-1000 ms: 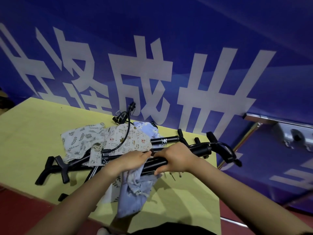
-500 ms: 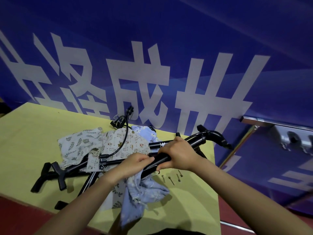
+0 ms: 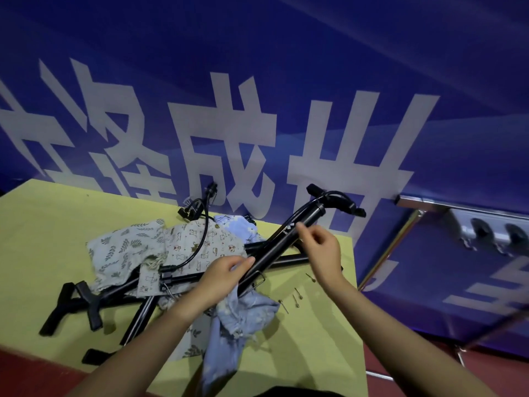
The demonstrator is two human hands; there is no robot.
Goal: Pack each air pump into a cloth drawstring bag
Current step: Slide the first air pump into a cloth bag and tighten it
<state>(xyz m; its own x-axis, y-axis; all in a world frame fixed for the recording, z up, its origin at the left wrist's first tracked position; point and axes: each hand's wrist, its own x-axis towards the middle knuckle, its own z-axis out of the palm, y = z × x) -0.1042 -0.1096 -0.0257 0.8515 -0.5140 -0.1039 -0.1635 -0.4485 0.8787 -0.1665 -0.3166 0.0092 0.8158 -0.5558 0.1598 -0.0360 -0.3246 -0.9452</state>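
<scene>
Black pump tilted up; left hand pinches blue bag mouth round its base; right hand fingers loosely curled at barrel.

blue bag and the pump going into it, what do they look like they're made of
Blue bag: soft woven cloth, matte, going by its limp folds, frayed mouth and faint printed pattern.

Pump: its barrel looks like black-painted or anodised metal with a satin sheen, showing a straight light streak and a printed white logo; hard plastic can't be ruled out. The handle end looks like duller black plastic or rubber.
</scene>
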